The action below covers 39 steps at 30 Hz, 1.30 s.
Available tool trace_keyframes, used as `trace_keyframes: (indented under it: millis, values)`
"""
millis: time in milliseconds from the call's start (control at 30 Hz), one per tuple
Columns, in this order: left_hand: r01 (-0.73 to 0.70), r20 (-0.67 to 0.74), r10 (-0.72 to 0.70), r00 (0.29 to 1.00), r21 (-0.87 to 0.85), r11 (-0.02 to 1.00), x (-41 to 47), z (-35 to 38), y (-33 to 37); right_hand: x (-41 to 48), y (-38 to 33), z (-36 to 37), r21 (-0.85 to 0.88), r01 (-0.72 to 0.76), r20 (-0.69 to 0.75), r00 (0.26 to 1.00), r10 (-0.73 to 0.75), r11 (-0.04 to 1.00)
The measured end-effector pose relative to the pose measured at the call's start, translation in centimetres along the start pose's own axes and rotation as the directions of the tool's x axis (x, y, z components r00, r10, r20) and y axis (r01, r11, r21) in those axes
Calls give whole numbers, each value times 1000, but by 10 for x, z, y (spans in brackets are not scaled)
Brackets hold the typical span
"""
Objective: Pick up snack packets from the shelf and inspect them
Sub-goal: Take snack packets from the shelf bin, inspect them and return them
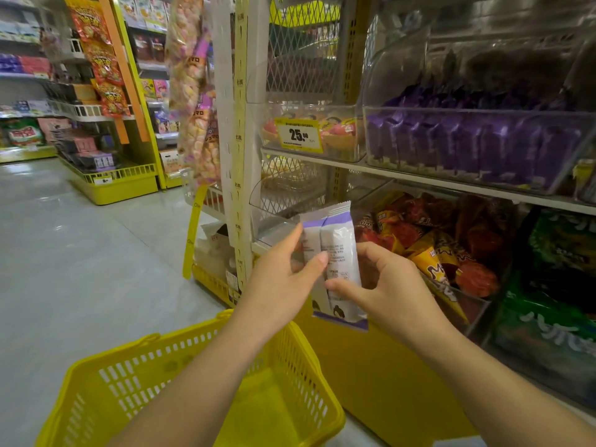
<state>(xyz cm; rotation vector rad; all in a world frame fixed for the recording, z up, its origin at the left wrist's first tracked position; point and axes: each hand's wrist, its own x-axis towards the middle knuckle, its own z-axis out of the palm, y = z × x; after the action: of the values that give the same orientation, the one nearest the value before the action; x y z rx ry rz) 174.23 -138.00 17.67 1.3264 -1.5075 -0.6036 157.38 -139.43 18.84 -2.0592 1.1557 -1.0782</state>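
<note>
I hold 1 white and purple snack packet (pixel 338 262) upright in both hands, near the shelf (pixel 419 180) on my right; my left hand (pixel 283 285) pinches its left edge, thumb on the printed back; my right hand (pixel 383 291) pinches low on the right edge; the film looks glossy, crinkled, with serrated sealed ends, so I judge it could slide from such light fingertip grips; it would likely drop beside the yellow slotted plastic basket (pixel 96 382) hanging near my left arm.
</note>
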Motion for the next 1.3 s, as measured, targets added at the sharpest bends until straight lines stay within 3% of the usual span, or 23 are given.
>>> trace_keyframes:
  millis: [133,233,400,900,1100,1233,1300]
  values:
    - [-19,-49,27,998,168,986,-1,-3,3,-4,-5,1,-180,128,-9,991,-132,975]
    - [0,-38,5,999,142,990,-2,-3,0,-6,-7,4,-191,157,-6,987,-162,969]
    - [23,108,-25,994,20,1000,3,-8,-9,-4,-5,2,-159,139,-6,990,-142,977]
    - [79,284,-63,957,-46,996,4,-9,-13,1,6,-1,120,-47,61,997,40,992]
    - [173,464,-70,883,-183,968,-6,3,2,-2,-2,-5,380,-69,56,997,52,922]
    - [67,355,4,935,-189,980,-9,14,29,-8,-14,-19,481,-102,180,984,15,871]
    - [69,354,21,935,-239,969,-8,12,44,-11,-18,-34,423,-70,126,992,18,903]
